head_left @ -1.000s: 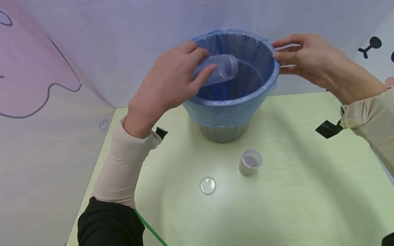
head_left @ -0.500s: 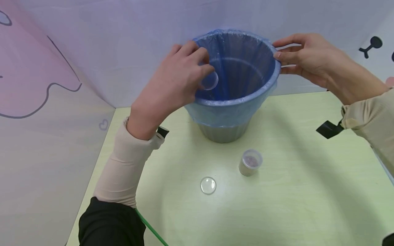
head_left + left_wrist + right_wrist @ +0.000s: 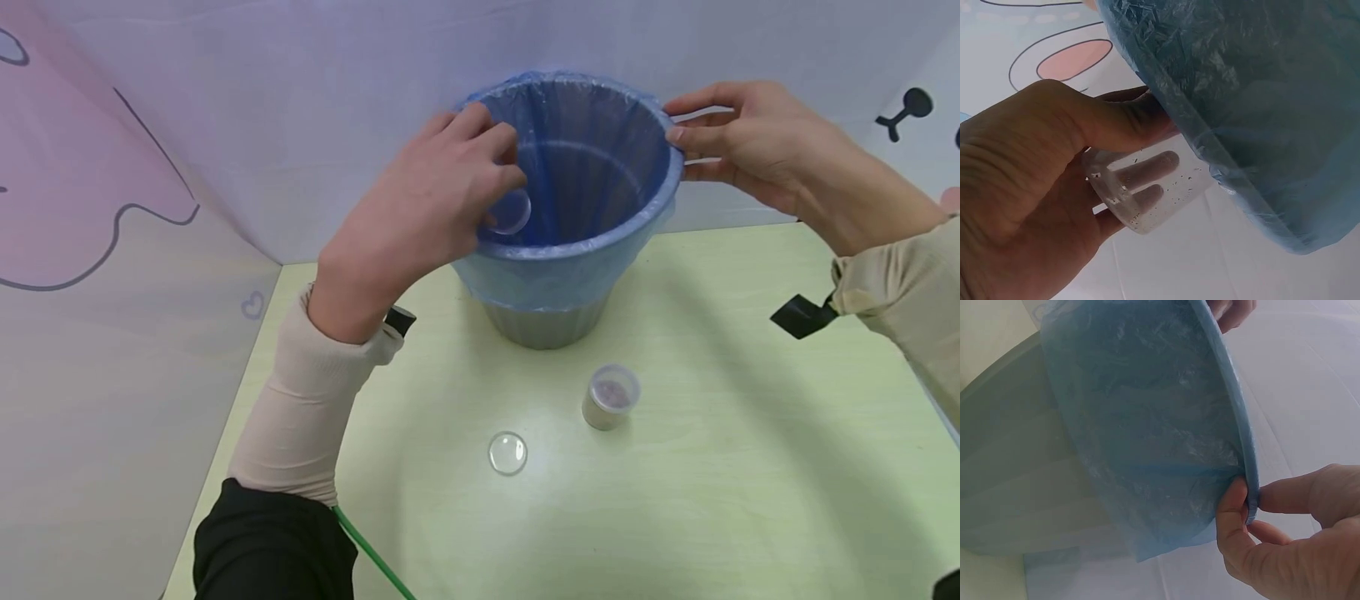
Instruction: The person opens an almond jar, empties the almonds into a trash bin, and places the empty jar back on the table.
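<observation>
My left hand [image 3: 438,196] grips a clear plastic jar [image 3: 1169,187] over the left rim of a trash bin [image 3: 547,327]. The jar is tilted with its mouth toward the bin's inside. In the left wrist view, small dark specks dot its wall, and its mouth end is hidden behind the rim. A blue plastic bag [image 3: 1147,419] lines the bin and folds down over its outside. On the bin's right side, my right hand [image 3: 780,158] pinches the bag-covered rim between thumb and fingers.
In front of the bin stands a small translucent cup [image 3: 611,398] with something brownish in it. A clear round disc [image 3: 507,452], like a lid, lies to its left on the pale table [image 3: 675,517]. A printed sheet [image 3: 337,100] hangs behind.
My left hand has turned the jar, so its mouth now points further down into the bin and less of it shows. My right hand stays on the rim.
</observation>
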Action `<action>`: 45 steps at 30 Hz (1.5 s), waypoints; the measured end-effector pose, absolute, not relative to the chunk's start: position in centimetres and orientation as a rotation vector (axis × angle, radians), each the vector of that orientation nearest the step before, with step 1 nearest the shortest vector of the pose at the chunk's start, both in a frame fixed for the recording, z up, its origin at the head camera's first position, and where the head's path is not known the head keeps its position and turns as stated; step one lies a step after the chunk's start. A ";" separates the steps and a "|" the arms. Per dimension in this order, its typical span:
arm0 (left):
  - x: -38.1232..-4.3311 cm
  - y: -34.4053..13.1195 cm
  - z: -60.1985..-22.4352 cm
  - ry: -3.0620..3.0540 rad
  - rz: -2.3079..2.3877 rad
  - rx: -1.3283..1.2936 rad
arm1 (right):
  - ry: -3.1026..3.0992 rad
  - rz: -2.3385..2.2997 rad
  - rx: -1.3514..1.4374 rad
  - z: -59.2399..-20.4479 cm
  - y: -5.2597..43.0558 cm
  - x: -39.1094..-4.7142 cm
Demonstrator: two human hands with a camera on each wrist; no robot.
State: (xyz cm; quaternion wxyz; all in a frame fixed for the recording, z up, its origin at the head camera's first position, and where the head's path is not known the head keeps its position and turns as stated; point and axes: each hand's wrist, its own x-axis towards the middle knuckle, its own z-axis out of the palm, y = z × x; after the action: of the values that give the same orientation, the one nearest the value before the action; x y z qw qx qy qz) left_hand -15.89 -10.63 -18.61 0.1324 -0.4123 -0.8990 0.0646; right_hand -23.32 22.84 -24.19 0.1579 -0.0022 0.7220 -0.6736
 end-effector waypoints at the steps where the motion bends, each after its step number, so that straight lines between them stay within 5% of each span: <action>1: -15.9 -10.6 -18.6 -2.592 0.186 -1.198 | 2.066 -1.926 -0.007 -24.2 22.8 -23.3; 32: -15.2 -15.3 -20.9 -2.144 -0.393 -0.940 | 1.840 -2.291 -0.236 -27.0 23.0 -21.5; 45: -14.3 -16.9 -25.8 -1.824 -1.455 -0.629 | 1.776 -2.428 -0.414 -29.8 24.6 -18.4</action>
State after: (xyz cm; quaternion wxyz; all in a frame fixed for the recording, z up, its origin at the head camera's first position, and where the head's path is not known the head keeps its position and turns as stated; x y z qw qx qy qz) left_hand -14.27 -16.87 -25.81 0.3547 -0.2434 -0.7057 -0.5630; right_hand -18.36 24.56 -29.76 0.0527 -0.1362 0.5840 -0.7985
